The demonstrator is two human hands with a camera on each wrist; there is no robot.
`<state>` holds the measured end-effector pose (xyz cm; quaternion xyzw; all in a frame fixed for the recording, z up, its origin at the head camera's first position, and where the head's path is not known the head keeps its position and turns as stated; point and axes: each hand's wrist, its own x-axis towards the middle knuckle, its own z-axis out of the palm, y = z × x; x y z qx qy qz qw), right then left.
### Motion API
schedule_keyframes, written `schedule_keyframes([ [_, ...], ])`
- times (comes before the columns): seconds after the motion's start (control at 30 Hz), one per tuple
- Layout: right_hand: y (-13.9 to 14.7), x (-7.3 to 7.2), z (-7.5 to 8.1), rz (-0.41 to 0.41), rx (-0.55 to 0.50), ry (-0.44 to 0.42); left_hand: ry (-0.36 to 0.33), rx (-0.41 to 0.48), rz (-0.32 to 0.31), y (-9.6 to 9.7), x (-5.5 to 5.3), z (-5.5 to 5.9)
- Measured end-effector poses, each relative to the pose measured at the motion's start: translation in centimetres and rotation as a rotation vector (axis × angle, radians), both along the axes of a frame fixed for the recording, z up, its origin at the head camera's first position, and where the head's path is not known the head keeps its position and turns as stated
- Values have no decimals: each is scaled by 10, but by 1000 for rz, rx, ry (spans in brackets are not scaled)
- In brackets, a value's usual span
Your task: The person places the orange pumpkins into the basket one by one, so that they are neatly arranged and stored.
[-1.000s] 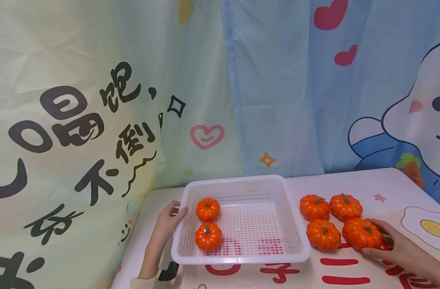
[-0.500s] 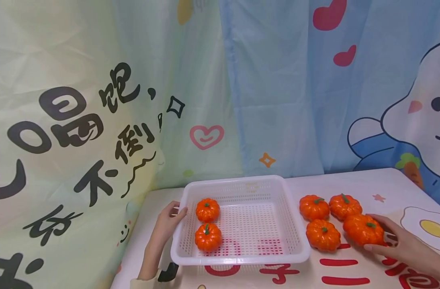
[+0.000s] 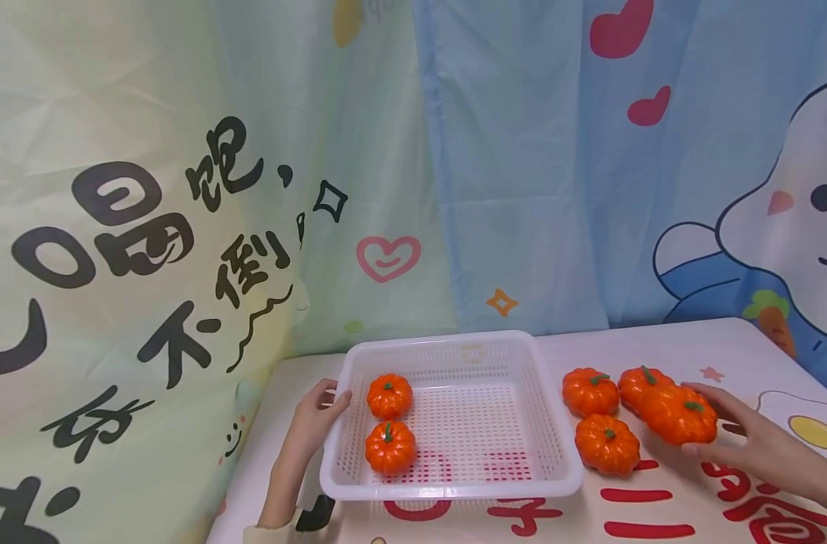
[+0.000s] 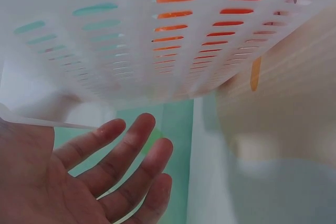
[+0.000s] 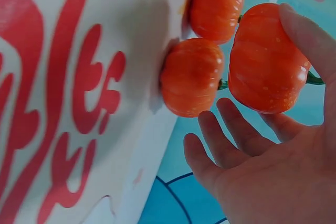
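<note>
My right hand (image 3: 742,438) holds an orange toy pumpkin (image 3: 677,417) with a green stem, pinched between thumb and fingers. In the right wrist view this pumpkin (image 5: 269,61) hangs above the tabletop. Three more orange pumpkins lie to its left: a back one (image 3: 591,391), a front one (image 3: 607,444), and one (image 3: 640,384) partly hidden behind the held pumpkin. My left hand (image 3: 313,414) grips the left rim of a white plastic basket (image 3: 454,491), thumb over the rim; its fingers (image 4: 131,150) lie outside the slotted wall. Two pumpkins (image 3: 389,397) sit in the basket's left side.
The tabletop (image 3: 692,344) has a printed cover with red lettering and a fried egg picture. A patterned curtain (image 3: 515,189) hangs behind the table and along its left side. A small black object (image 3: 316,514) shows by the left wrist.
My right hand has raised the pumpkin off the tabletop and moved it slightly away from me, so it now overlaps the back pumpkin. The left hand and basket have stayed put.
</note>
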<state>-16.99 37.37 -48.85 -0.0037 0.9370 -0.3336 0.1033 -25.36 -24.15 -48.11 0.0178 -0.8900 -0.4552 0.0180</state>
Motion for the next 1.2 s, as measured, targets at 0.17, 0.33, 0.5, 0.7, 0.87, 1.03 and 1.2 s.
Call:
schedule_keyframes([
  [0.17,-6,-6,10,11,15,51,0,1,3,0,0,0],
  [0.33,-16,-11,22,49,30,138,0,8,1,0,0,0],
  [0.5,-28,-16,34,83,21,165,2,19,7,1,0,0],
  [0.7,-44,-25,43,122,-41,184,-7,23,4,1,1,1],
  [0.87,-58,-32,50,127,-14,176,-13,17,6,0,1,1],
  [1.03,-75,-39,63,167,1,188,-9,13,7,1,0,0],
  [1.2,-95,-47,75,230,-23,192,-10,11,7,0,0,0],
])
